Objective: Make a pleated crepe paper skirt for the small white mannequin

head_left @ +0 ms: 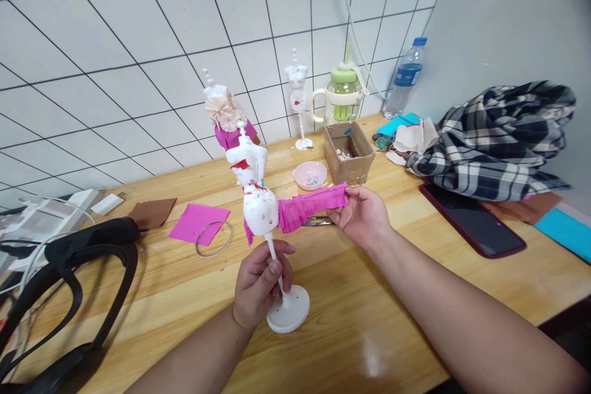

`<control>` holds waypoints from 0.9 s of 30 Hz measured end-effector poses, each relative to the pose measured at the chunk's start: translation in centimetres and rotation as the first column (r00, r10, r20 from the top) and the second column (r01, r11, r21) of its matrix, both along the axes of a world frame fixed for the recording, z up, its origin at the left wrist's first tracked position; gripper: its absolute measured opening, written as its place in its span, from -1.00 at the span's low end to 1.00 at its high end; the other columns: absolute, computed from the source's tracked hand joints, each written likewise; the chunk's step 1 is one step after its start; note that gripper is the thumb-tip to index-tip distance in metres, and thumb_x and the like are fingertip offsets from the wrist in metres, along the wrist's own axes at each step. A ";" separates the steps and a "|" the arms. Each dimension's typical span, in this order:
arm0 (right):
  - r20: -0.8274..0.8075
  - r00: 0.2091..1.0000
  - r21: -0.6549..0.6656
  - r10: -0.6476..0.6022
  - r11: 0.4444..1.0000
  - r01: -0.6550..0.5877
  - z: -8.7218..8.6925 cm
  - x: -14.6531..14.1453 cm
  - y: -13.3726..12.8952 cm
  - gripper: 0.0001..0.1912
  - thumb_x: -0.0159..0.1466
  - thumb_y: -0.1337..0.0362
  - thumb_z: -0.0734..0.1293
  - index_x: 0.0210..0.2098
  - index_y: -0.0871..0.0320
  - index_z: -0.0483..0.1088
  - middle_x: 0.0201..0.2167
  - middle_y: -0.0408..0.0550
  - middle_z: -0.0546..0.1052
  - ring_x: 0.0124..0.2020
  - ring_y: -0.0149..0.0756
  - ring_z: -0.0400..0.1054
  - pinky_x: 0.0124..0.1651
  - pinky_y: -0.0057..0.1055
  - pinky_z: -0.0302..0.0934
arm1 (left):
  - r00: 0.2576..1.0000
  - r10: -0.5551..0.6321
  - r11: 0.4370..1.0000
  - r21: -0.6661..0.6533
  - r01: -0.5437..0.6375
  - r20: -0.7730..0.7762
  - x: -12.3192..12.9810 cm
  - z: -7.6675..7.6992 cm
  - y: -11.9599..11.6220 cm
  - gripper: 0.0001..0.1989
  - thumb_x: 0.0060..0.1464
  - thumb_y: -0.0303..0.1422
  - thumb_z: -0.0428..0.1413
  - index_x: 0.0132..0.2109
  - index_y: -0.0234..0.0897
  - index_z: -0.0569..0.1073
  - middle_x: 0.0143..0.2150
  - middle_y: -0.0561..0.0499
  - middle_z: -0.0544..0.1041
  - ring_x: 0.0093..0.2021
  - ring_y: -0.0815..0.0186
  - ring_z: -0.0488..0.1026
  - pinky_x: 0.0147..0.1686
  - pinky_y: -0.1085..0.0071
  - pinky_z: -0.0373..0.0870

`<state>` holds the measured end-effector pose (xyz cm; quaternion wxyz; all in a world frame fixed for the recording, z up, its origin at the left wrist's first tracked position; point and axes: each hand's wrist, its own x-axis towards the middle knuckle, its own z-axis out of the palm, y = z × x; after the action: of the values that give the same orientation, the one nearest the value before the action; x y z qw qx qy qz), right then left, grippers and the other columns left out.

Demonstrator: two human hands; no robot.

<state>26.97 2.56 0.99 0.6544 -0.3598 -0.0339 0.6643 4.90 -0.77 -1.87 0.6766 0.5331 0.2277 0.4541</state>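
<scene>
My left hand (pixel 262 283) is wrapped round the thin stem of a small white dress form (pixel 261 209), just above its round base. The form leans slightly, with red and blue specks on its waist and torso. A pleated magenta paper strip (pixel 318 204) stretches out from the form's hip to the right. Its far end is pinched between the thumb and fingers of my right hand (pixel 362 215). More magenta shows at the form's left side; the part behind the form is hidden. Scissors (pixel 318 221) lie on the table under the strip, partly covered.
Behind stand a decorated dress form (pixel 220 108), a bare one (pixel 300 101), a pink dish (pixel 310 175), a cardboard box (pixel 349 157), a green-lidded cup (pixel 342 95) and a water bottle (pixel 406 80). A phone (pixel 473 218) and plaid cloth (pixel 503 141) lie right; magenta paper (pixel 196 221) and a metal ring (pixel 197 240) left.
</scene>
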 end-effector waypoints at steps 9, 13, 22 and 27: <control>0.530 0.788 0.313 -0.313 0.936 0.161 0.2 -0.3 -0.7 -0.66 0.00 0.33 0.28 -0.19 0.06 0.40 -0.18 -0.12 0.50 -0.13 -0.26 0.37 -0.03 -0.31 0.26 | 0.983 -0.185 0.981 -0.052 0.185 0.004 -0.2 -0.5 0.1 -0.74 0.22 -0.23 0.10 -0.06 -0.31 0.48 -0.64 0.09 0.40 -0.70 0.54 0.10 -0.69 0.62 0.00; 0.585 0.472 0.641 -0.659 0.733 0.229 1.0 -0.3 -2.2 -0.68 -0.08 0.49 0.18 -0.38 0.05 0.40 -0.30 -0.15 0.49 -0.15 -0.27 0.36 0.00 -0.32 0.21 | 0.975 -0.221 0.972 -0.082 0.219 -0.013 -0.4 -0.9 -0.1 -0.71 0.22 -0.21 0.09 -0.04 -0.33 0.48 -0.63 0.08 0.40 -0.69 0.51 0.15 -0.68 0.61 0.03; 0.928 0.067 0.367 -0.365 0.930 -0.023 1.6 0.7 -1.9 -0.83 0.19 0.24 0.24 -0.38 0.09 0.47 -0.29 -0.01 0.52 -0.18 -0.12 0.36 -0.02 -0.12 0.20 | 0.958 -0.283 0.956 -0.093 0.278 -0.040 -0.4 -0.6 0.0 -0.72 0.24 -0.22 0.07 -0.04 -0.32 0.48 -0.64 0.08 0.41 -0.70 0.53 0.09 -0.69 0.62 -0.01; 0.906 -0.112 0.344 -0.407 0.865 -0.364 1.8 0.1 -2.2 -0.74 0.31 0.20 0.23 -0.08 0.05 0.48 0.17 0.00 0.42 0.26 -0.07 0.14 0.31 -0.01 -0.08 | 0.953 -0.300 0.950 -0.099 0.296 -0.028 -0.5 -0.6 0.2 -0.73 0.24 -0.23 0.07 -0.04 -0.30 0.49 -0.64 0.08 0.41 -0.70 0.53 0.10 -0.69 0.62 0.01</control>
<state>27.03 0.32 2.80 0.4814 -0.5473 -0.6741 0.1195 4.44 -0.60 -2.47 0.7565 0.5389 0.1800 0.3240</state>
